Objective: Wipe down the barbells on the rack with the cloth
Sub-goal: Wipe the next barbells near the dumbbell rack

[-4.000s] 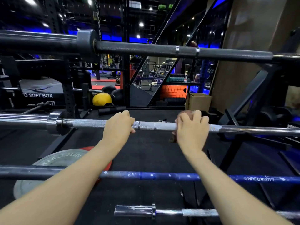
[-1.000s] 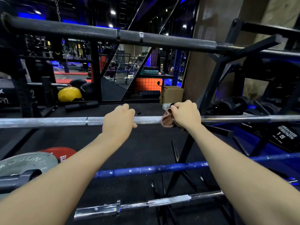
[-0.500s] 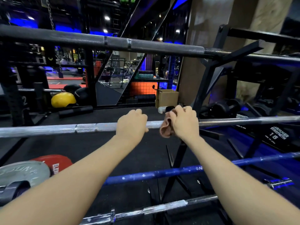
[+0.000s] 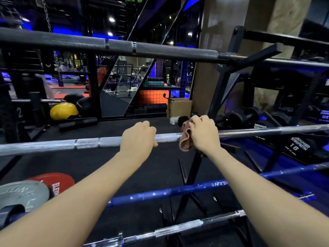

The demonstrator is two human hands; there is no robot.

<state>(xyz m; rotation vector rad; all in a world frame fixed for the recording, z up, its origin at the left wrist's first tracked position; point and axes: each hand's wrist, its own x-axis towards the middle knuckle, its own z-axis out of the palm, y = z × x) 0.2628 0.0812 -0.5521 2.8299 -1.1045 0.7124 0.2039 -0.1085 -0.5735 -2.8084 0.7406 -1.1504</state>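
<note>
Here both arms reach forward to the silver bar (image 4: 89,144), which runs across the middle of the view from left to right on the black rack (image 4: 223,86). The left hand (image 4: 138,138) curls over the top of the bar, fingers wrapped round its knurled part. Just to its right, the right hand (image 4: 203,133) grips the same bar through a pinkish-brown cloth (image 4: 185,139); the cloth is bunched round the bar under the palm and a fold of it hangs out on the left of the fist. The two hands are near but not touching, with a short bare stretch of bar between them. Above and farther off lies a dark bar (image 4: 124,46) on the rack's upper arm. Nearer, below the forearms, a blue bar (image 4: 160,192) slants across, and nearer still a second steel bar (image 4: 178,227). At the near left lie a grey plate (image 4: 23,193) and a red plate (image 4: 57,180) on the dark floor. Far off stand a yellow ball (image 4: 63,110) at the left and a cardboard box (image 4: 179,106) near the middle; dumbbells (image 4: 245,115) lie at the right.
</note>
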